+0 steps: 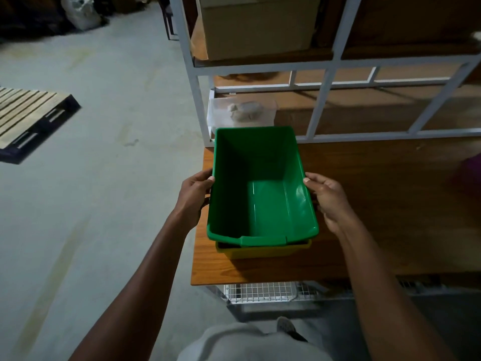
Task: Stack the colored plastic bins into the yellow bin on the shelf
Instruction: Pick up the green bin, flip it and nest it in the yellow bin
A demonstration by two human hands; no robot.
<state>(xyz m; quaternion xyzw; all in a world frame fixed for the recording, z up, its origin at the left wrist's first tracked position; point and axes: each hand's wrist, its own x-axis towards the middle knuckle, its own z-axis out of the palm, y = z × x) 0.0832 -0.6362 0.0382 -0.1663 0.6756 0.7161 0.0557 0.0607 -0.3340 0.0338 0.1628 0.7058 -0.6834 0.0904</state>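
Note:
An empty green bin [270, 201] sits inside the yellow bin [263, 250], of which only the near rim and front wall show below it. Both stand at the left end of a wooden shelf board [377, 212]. My left hand [195, 196] grips the green bin's left rim and wall. On the opposite rim, my right hand [329, 199] holds it with the thumb on top. A blurred purple shape [469, 173], perhaps another bin, lies at the right edge of the shelf.
A white metal rack frame [320, 100] rises behind the bins, holding a cardboard box [257, 29] above and a clear plastic container [242, 110] behind the green bin. A wire basket [260, 291] hangs under the board. A wooden pallet [28, 115] lies on the concrete floor at left.

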